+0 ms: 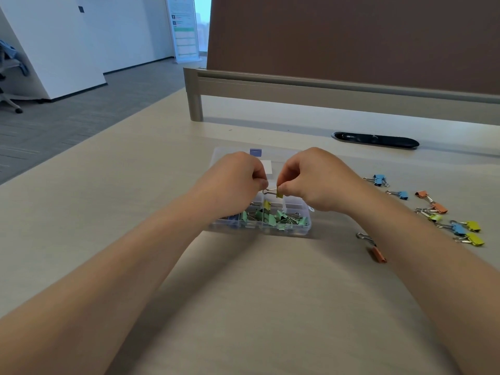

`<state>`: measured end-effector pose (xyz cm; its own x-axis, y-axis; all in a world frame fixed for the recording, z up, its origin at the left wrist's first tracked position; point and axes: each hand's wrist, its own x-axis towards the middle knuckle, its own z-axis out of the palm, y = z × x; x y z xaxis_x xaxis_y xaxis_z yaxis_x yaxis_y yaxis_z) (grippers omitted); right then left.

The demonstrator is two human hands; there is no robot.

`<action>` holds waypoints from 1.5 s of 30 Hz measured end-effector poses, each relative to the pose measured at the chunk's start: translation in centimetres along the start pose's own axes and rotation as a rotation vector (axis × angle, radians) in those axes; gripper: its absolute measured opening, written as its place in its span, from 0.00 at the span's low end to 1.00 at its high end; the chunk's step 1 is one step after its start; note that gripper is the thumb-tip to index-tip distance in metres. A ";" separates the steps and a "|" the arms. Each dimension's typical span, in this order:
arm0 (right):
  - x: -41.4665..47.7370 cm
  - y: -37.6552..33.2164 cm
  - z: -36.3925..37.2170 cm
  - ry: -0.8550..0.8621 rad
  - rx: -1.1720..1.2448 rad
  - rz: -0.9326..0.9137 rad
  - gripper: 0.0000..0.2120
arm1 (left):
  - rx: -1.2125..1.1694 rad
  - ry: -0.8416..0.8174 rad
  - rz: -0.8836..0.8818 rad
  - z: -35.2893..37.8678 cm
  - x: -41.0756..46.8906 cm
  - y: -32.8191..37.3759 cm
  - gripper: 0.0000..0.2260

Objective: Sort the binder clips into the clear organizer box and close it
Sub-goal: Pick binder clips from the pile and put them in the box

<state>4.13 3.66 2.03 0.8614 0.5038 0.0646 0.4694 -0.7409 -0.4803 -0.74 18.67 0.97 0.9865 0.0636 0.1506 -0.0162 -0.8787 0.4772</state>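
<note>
Grip, L hand: my fingers are curled in, thumb and forefinger pinching the wire handle of the yellow clip.
Grip, R hand: fingers curled, thumb and forefinger tips pinching the same clip's yellow body. Both hands hold the one clip between them.
Clip position: in the air above the mid compartments of the organizer box, not touching it.
Box: clear plastic w/ dividers, on the desk straight ahead of me. Its lid is open and lies flat behind it.
Box contents: green clips fill the near compartments. A second yellow one is in the row behind, and something dark blue-purple sits at near left.
Loose clips: blue, orange and yellow, scattered on the desk to my right, well apart from the box. One orange clip lies nearer me, just beside my R forearm.
Surroundings: black cable slot beyond the box and a brown partition along the far edge. On the floor at left are a banner stand and a chair.
Obstructions: my hands cover the box's far compartments and most of the lid.
Hard to make out: far-row contents, and the clip's 2nd handle. Banner text is too small. Chair is cut off by the frame edge.
</note>
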 end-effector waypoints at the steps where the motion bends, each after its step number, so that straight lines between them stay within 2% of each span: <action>1: 0.0 0.0 0.1 -0.004 -0.003 0.000 0.03 | 0.002 -0.005 -0.002 0.0 0.0 0.0 0.07; 8: -0.1 0.0 0.5 -0.017 -0.040 0.014 0.05 | 0.031 -0.007 0.008 0.5 0.0 0.1 0.02; 14: -0.1 0.0 0.6 -0.036 -0.070 0.003 0.07 | 0.050 -0.012 0.003 0.6 -0.1 0.2 0.04; 18: 0.0 0.1 0.7 -0.041 -0.061 -0.005 0.02 | 0.054 -0.010 0.006 0.7 -0.1 0.4 0.04; 30: -0.8 0.7 -1.8 0.093 0.019 0.054 0.07 | -0.058 0.084 0.052 0.5 -0.6 1.9 0.08; 37: -4.9 2.9 -5.8 0.173 0.084 0.129 0.09 | -0.041 0.027 0.139 0.3 -1.4 6.8 0.07; 45: -10.5 9.0 -8.1 0.188 0.020 0.282 0.08 | 0.014 -0.180 0.186 5.3 -2.4 13.1 0.09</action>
<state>0.90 -11.85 4.13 0.9784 0.1879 0.0861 0.2050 -0.8298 -0.5189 -2.46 4.47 2.28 0.9800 -0.1834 0.0778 -0.1988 -0.8740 0.4435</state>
